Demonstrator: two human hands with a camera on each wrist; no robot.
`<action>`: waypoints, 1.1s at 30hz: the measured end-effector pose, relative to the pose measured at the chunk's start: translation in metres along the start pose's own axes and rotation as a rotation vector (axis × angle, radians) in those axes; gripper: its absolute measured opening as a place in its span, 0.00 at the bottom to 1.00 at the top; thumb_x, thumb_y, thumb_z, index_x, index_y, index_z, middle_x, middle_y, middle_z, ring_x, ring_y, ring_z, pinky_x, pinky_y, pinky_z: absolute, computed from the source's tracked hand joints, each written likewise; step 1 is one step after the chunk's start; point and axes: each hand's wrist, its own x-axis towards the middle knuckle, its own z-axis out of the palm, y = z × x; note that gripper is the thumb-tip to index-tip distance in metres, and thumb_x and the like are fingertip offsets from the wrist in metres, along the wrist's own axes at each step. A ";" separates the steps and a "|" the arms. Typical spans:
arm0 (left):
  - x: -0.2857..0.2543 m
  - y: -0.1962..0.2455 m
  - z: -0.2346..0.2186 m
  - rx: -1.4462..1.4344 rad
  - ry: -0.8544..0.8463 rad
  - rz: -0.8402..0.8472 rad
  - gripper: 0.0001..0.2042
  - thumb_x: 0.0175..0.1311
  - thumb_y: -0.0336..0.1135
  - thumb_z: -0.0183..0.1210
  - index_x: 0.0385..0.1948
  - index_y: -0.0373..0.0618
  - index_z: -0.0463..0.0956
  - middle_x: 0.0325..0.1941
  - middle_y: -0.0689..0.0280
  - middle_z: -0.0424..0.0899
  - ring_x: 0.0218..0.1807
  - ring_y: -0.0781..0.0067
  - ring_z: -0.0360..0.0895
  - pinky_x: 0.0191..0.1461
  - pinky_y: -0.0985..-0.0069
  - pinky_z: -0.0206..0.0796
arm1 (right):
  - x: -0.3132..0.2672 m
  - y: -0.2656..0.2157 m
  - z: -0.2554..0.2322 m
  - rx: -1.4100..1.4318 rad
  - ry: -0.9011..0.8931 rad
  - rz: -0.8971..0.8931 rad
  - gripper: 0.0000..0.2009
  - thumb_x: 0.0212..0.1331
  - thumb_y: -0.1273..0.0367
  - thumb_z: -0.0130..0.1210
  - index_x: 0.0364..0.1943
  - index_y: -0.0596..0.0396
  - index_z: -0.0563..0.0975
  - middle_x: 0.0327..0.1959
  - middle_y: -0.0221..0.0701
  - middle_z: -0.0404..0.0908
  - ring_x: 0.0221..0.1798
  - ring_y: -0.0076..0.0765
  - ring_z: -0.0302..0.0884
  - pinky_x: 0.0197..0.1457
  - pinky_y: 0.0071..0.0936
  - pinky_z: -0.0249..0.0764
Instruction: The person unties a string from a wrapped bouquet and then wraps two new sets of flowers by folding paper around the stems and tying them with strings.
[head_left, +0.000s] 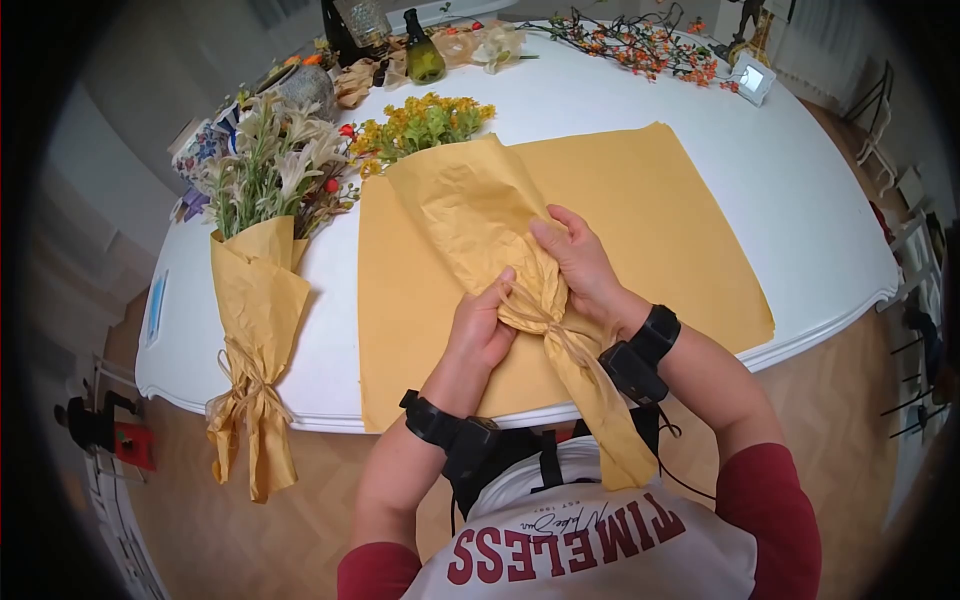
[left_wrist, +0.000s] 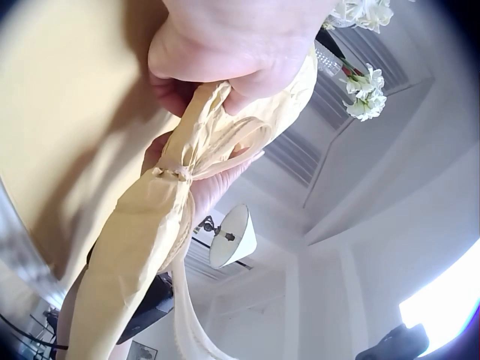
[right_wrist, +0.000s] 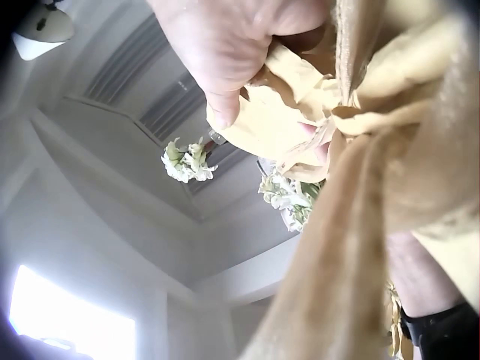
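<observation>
A bouquet of yellow flowers (head_left: 430, 122) in tan wrapping paper (head_left: 470, 195) slants across the middle of the head view, blooms away from the person. Its neck is cinched by a beige ribbon (head_left: 552, 326), with a loop and loose tail showing in the left wrist view. My left hand (head_left: 484, 325) grips the gathered paper from the left, just above the tie. From the right, my right hand (head_left: 583, 262) holds the wrap slightly higher, thumb on the paper; its other fingers are partly hidden. Below the tie, the paper tail (head_left: 610, 425) hangs past the table edge toward the shirt.
A flat tan paper sheet (head_left: 650, 220) lies under the bouquet on the white table (head_left: 800, 220). At left rests another wrapped bouquet (head_left: 258, 290) with pale flowers. Along the back are a green glass vase (head_left: 425, 60), orange-berried branches (head_left: 650, 50) and a small white device (head_left: 752, 78).
</observation>
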 end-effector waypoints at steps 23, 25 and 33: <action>-0.003 -0.005 -0.005 -0.069 -0.088 0.000 0.17 0.64 0.31 0.53 0.52 0.34 0.64 0.50 0.57 0.75 0.49 0.63 0.75 0.54 0.66 0.69 | 0.022 0.011 0.007 0.033 -0.093 0.271 0.11 0.62 0.69 0.49 0.39 0.66 0.74 0.34 0.37 0.80 0.31 0.28 0.78 0.34 0.24 0.76; -0.003 -0.005 -0.004 -0.038 -0.062 0.035 0.17 0.63 0.30 0.53 0.52 0.34 0.65 0.49 0.58 0.75 0.47 0.64 0.76 0.53 0.67 0.70 | 0.028 0.016 0.007 -0.159 -0.019 0.080 0.13 0.63 0.66 0.50 0.31 0.64 0.77 0.25 0.32 0.79 0.26 0.22 0.74 0.28 0.22 0.72; -0.004 -0.008 -0.003 0.041 -0.052 0.102 0.15 0.62 0.28 0.54 0.49 0.35 0.68 0.46 0.60 0.77 0.46 0.67 0.77 0.50 0.70 0.71 | 0.031 -0.005 -0.009 -0.624 -0.062 -0.196 0.14 0.62 0.65 0.50 0.30 0.64 0.78 0.27 0.31 0.79 0.26 0.19 0.72 0.29 0.21 0.70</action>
